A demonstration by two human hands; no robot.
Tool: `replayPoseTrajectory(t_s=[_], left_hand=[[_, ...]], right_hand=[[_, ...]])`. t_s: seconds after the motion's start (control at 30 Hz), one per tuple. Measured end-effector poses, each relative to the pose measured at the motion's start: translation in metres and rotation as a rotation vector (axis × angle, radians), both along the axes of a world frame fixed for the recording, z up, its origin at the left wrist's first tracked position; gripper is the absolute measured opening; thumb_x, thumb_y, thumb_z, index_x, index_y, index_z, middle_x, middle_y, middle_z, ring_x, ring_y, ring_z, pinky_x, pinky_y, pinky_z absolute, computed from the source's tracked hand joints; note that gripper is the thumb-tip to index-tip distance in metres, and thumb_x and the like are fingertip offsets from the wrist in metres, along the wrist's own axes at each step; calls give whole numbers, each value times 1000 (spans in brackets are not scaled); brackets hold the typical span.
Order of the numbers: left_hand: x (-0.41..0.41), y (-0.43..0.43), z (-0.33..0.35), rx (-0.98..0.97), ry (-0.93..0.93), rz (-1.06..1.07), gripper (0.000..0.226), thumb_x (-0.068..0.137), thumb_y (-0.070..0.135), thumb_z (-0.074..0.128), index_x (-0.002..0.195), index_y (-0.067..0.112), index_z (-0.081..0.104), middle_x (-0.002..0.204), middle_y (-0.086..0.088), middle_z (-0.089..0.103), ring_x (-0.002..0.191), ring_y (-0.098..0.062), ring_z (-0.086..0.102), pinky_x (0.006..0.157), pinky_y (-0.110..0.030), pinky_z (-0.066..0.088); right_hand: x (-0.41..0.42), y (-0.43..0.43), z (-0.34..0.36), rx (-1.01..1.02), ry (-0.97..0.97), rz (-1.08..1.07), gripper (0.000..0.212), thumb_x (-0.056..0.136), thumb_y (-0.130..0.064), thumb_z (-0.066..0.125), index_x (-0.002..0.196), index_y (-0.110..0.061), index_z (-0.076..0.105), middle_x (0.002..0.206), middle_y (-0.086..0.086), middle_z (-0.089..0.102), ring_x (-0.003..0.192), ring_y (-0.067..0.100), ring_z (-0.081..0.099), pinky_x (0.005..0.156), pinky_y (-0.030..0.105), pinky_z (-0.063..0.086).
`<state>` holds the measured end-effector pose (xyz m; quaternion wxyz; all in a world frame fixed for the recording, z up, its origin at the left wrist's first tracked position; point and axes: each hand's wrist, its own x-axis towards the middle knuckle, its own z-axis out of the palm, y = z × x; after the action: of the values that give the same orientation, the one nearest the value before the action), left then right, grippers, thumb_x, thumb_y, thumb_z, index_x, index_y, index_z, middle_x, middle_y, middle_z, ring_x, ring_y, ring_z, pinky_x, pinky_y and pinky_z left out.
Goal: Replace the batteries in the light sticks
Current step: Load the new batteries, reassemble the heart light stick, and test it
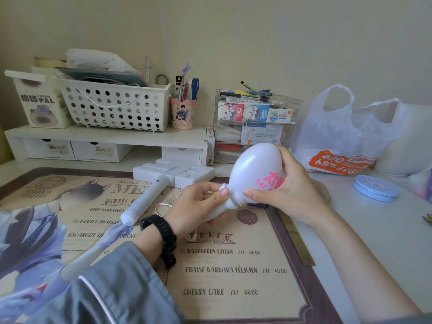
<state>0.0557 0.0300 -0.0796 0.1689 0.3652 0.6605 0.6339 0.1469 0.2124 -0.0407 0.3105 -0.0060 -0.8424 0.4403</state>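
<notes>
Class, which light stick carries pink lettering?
The balloon-shaped light stick, gripped by the left hand and right hand; the block-headed light stick on the mat is plain white.

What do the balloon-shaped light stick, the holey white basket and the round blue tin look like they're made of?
Light stick: smooth, milky, semi-gloss plastic, judging by its soft highlight; hard or soft, unclear. Basket: rigid matte cream plastic, given the moulded round holes. Blue tin: probably painted metal with a satin sheen and thin rim, though plastic is possible.

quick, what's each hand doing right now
Left hand: closed round the handle of the white balloon-shaped plastic light stick with pink lettering.
Right hand: closed round the same stick's bulb, thumb at its neck.
</notes>
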Motion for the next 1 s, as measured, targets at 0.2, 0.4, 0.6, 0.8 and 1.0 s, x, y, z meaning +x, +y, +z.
replayPoseTrajectory(t_s=[0.2,0.4,0.6,0.8,1.0], left_hand=[[0,-2,1,-13,34,-20,39,81,46,52,100,18,72,62,-5,61,50,-10,50,50,-23,44],[4,-3,-2,-66,38,52,48,83,51,55,87,7,74,63,-3,60,50,-15,49,47,-22,41],[13,3,-3,-8,28,108,41,86,43,52,75,10,72,60,-3,56,48,-10,47,44,-17,38],[14,3,-4,-65,48,150,45,94,37,47,75,4,71,47,6,51,40,-8,41,37,-14,30],[13,3,-5,-83,22,180,44,95,38,47,73,8,71,43,7,49,37,-7,42,36,-12,30]], right_hand=[[1,0,0,-4,-10,25,79,48,-34,91,116,-40,51,112,-14,61,103,7,61,85,33,55],[-3,-5,-7,-27,-12,35,77,50,-34,88,116,-42,49,114,-11,60,105,13,61,85,42,55],[-7,-10,-13,-24,-34,-33,87,44,-47,82,120,-36,42,117,-12,56,108,11,57,89,44,52],[-10,-12,-17,13,-133,-97,91,41,-55,79,119,-38,35,116,-10,52,108,13,55,89,42,51],[-14,-8,-24,-17,-189,-74,105,38,-49,86,127,-35,32,120,-5,52,111,15,56,91,44,51]])
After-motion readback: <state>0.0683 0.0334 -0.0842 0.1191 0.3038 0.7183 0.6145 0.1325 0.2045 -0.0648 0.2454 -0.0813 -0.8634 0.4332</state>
